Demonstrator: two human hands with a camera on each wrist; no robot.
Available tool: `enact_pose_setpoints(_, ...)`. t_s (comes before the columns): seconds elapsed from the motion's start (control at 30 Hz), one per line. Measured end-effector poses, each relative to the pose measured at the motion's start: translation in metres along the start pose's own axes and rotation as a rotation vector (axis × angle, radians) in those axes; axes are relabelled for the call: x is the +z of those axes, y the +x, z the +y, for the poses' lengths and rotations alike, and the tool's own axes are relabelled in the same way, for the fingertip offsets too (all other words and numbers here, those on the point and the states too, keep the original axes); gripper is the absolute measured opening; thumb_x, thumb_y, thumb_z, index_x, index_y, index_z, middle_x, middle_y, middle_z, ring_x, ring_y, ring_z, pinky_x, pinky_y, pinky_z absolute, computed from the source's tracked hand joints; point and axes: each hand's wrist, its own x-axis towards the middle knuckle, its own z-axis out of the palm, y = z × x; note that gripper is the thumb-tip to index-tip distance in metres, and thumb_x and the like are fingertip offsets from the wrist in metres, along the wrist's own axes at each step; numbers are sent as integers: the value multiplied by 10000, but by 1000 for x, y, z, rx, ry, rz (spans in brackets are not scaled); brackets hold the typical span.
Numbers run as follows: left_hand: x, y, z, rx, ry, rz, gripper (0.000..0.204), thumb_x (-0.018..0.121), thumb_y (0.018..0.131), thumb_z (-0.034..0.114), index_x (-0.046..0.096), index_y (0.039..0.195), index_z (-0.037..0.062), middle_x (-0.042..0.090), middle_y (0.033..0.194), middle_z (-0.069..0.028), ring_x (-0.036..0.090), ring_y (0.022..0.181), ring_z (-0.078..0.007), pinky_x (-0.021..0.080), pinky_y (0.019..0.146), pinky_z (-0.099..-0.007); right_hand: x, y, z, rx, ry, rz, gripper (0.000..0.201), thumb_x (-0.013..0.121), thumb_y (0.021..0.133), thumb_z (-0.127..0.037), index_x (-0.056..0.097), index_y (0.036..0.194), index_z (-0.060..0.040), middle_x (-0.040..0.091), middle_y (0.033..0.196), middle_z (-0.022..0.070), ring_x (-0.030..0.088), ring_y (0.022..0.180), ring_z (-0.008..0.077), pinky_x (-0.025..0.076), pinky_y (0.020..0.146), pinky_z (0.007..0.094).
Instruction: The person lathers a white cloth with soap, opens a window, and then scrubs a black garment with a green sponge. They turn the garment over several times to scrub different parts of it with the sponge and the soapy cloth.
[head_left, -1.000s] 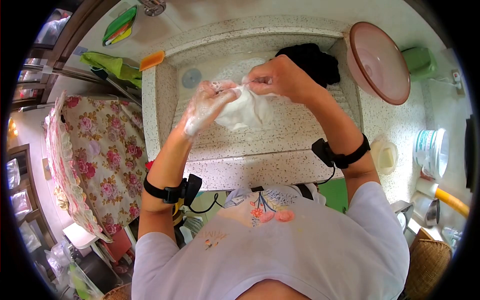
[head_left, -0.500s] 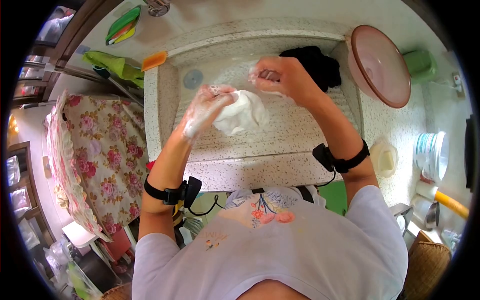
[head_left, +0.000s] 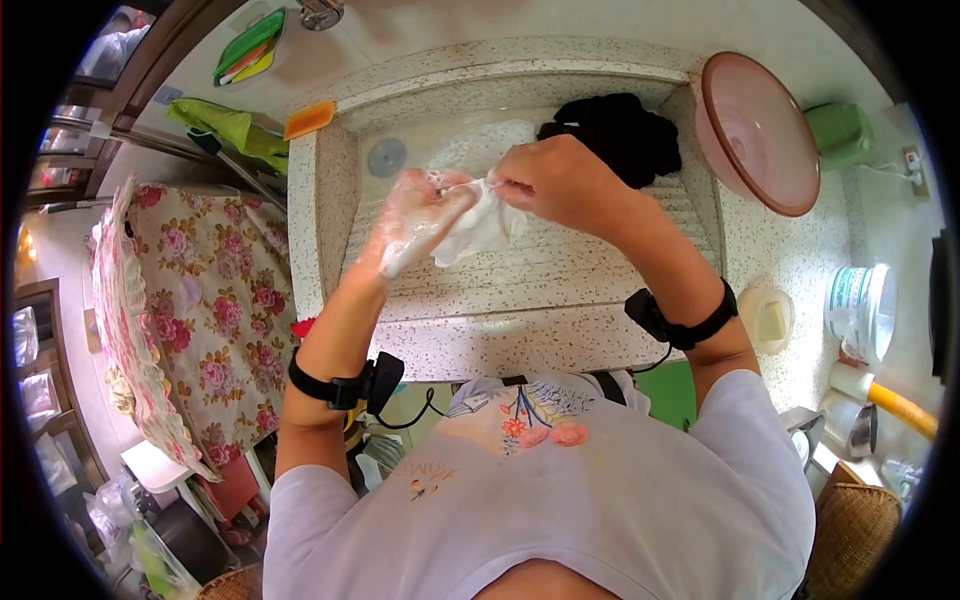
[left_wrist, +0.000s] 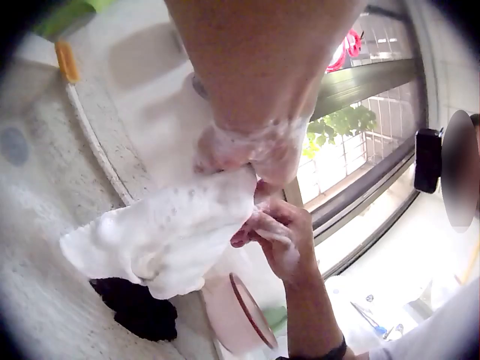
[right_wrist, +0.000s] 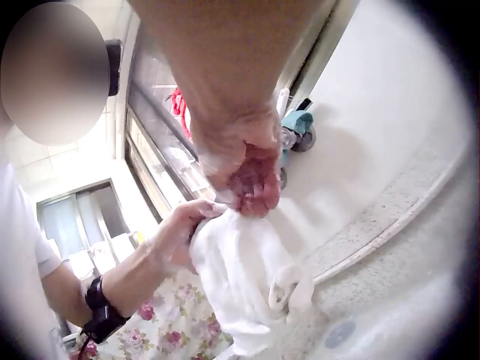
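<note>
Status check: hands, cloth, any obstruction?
Left hand and right hand both grip the soapy white cloth, held above the washboard sink. Black garment lies behind, apart. Nothing blocking.

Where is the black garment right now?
In the head view the black garment lies at the far right corner of the stone washing trough, beyond the right hand, beside the pink basin.

1. A speckled stone wash basin [head_left: 320, 200] with a ribbed washboard slope [head_left: 560, 270].
2. A black garment [head_left: 615, 130] lies at its far end.
3. The desk [head_left: 800, 270] (right side) carries a pink basin [head_left: 760, 130], soap dish [head_left: 768, 318] and white tub [head_left: 860, 305].
</note>
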Motion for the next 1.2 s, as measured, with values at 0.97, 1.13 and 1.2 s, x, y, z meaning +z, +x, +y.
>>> enact_pose_setpoints(0.97, -4, -3, 0, 35, -382, -129, 164, 572, 774, 77, 620, 899, -16, 625, 813, -47, 578, 710, -115, 461, 637, -233, 3, -12, 8, 319, 685, -111, 326, 536, 885, -352, 613, 961, -44, 627, 804, 113, 564, 685, 194, 451, 632, 316)
enact_pose_setpoints(1.13, -8, -2, -4, 74, -549, -184, 171, 560, 768, 69, 616, 905, -18, 625, 815, -50, 582, 725, -112, 457, 634, -228, 2, -13, 8, 345, 693, -111, 345, 540, 881, -367, 608, 956, -37, 623, 794, 123, 558, 673, 202, 451, 631, 314)
enact_pose_setpoints(1.2, -8, -1, -6, 45, -573, -171, 170, 570, 786, 94, 618, 907, -15, 625, 817, -47, 580, 729, -105, 455, 631, -227, 2, -13, 9, 333, 691, -99, 341, 538, 884, -362, 608, 956, -36, 627, 801, 123, 563, 678, 202, 453, 634, 312)
